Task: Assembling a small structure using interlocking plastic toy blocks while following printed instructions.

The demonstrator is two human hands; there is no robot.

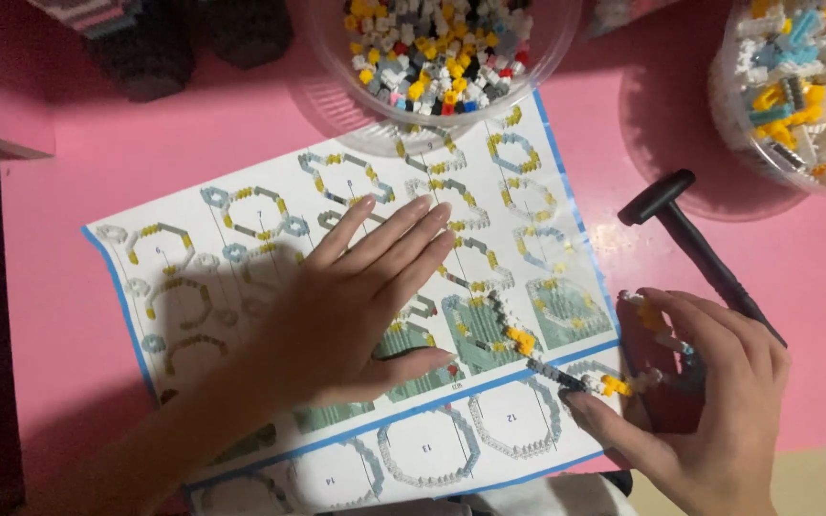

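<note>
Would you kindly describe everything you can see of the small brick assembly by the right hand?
The small brick assembly is a thin curved chain of tiny plastic bricks, mostly grey and white with yellow pieces. It lies flat, running from the instruction sheet onto the pink table past the sheet's right edge. The right hand pinches its right end, thumb below and fingers above. The left hand rests flat on the sheet just left of it, seemingly not touching it.

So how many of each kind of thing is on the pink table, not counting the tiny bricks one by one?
Clear tubs of tiny bricks: 2
Paper instruction sheet: 1
Small black hammer: 1
Partly built chain of bricks, at the right hand: 1
Total: 5
The left hand lies flat on the sheet.
</note>
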